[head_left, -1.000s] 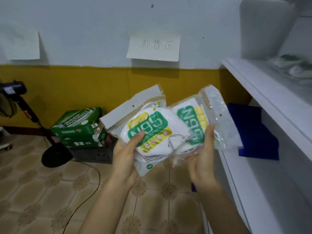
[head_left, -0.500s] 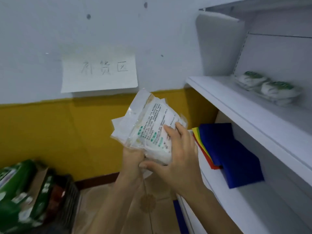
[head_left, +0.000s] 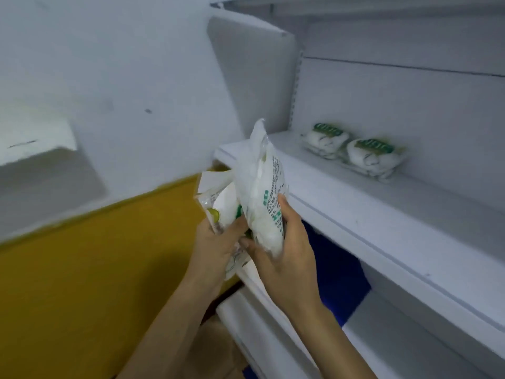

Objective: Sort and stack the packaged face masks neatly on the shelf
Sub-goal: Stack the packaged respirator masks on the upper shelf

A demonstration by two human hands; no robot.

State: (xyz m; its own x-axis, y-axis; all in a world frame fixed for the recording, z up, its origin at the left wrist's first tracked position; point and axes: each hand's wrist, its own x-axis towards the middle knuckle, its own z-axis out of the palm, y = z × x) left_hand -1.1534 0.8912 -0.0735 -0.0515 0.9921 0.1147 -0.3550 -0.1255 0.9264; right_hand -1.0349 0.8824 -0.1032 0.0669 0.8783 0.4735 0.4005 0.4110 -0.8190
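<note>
Since half a second ago both hands have risen to the white shelf's (head_left: 355, 214) front-left corner. The right hand (head_left: 284, 258) grips a clear-plastic mask packet (head_left: 263, 192) — the left hand (head_left: 216, 244) clutches the other packets (head_left: 218, 206). Next, likely: lay it by the two shelved mask packets (head_left: 352, 151) at the back edge.

— Where does the one view look from?

— From the person's head, facing forward and tilted, close above both hands (head_left: 284, 250). The wall (head_left: 123, 77) fills the left, the shelf (head_left: 382, 214) runs away on the right.

— How near is it?

— The forearms enter from the bottom edge; the shelf's front lip is just beside them. The far packs (head_left: 355, 151) look blurred, probably from head motion.
</note>
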